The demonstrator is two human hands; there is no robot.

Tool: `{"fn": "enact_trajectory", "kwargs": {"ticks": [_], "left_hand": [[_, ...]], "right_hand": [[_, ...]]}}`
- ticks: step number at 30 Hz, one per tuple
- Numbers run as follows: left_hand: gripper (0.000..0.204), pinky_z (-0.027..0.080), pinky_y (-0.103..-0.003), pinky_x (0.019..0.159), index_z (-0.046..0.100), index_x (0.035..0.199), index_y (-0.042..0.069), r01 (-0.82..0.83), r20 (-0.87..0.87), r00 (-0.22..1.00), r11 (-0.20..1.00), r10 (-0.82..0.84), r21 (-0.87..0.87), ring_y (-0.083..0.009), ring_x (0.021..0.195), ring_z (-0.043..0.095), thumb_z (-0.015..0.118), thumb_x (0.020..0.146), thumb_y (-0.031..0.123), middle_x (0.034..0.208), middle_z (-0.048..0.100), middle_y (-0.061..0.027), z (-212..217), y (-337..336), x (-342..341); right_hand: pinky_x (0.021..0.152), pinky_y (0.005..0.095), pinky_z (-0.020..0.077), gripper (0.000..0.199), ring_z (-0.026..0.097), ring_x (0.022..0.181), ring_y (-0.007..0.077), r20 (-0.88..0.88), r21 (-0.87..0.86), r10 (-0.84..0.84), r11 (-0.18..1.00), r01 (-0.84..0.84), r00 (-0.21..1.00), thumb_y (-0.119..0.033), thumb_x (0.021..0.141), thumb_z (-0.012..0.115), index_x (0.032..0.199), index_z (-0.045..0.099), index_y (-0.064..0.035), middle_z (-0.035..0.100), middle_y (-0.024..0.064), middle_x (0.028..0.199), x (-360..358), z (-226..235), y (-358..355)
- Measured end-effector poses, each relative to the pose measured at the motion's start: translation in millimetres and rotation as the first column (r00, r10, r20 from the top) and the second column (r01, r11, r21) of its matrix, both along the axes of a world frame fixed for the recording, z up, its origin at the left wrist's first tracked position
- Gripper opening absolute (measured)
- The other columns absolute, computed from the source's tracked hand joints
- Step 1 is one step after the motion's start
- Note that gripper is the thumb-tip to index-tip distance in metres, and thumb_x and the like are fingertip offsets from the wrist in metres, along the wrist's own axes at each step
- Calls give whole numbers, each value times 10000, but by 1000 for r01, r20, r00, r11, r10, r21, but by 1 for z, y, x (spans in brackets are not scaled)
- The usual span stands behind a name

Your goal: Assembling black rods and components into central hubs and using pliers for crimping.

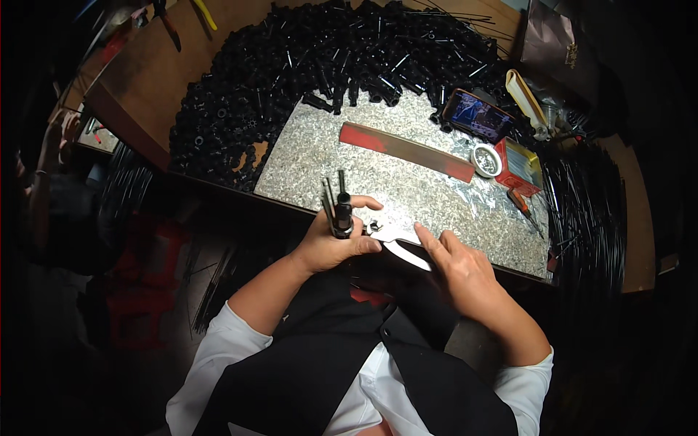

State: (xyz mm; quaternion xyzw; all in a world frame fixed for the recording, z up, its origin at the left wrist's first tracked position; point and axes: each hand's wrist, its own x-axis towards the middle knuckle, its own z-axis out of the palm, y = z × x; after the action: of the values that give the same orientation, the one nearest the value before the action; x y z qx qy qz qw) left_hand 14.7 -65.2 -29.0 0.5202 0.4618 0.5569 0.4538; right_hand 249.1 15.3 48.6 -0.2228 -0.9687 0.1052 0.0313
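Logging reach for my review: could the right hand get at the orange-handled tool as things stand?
Probably yes, though the right hand must likely release the white-handled tool first. The orange-handled tool lies ahead and to the right on the speckled worktop, with nothing seen covering it.

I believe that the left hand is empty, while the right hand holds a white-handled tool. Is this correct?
Not quite: the left hand is not empty; the head view shows it holding dark slender parts. The right hand does hold the white-handled tool.

The left hand [327, 243] holds a black tubular part [343, 214] and the right hand [465, 272] grips white-handled pliers [408, 255].
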Motion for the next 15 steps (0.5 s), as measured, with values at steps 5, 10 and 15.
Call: {"fn": "enact_trajectory", "kwargs": {"ticks": [5,10,15], "left_hand": [[201,375,-226,449,493,701,54,-182,186,966,983,180,-9,-104,494,482,653,822,55,592,501,-42,-6,-4,-1],[269,333,-243,396,423,664,81,-313,317,906,948,279,62,-97,391,343,546,904,83,511,382,-15,17,-2,-11],[358,294,-226,391,369,628,131,-377,531,799,923,282,76,-73,368,271,472,958,224,481,300,31,57,1,-18]], "right_hand": [[623,413,474,646,571,729,339,-3,100,-164,981,164,986,-330,770,690,1297,435,-56,502,149,865,4,-27,33],[688,385,460,597,526,852,296,-210,324,-109,930,175,972,-336,747,696,1204,506,-4,507,145,878,5,-44,43],[648,338,465,448,539,722,257,-466,-290,153,904,-314,871,-278,794,688,1125,553,-8,525,132,896,-5,-77,-23]]}}
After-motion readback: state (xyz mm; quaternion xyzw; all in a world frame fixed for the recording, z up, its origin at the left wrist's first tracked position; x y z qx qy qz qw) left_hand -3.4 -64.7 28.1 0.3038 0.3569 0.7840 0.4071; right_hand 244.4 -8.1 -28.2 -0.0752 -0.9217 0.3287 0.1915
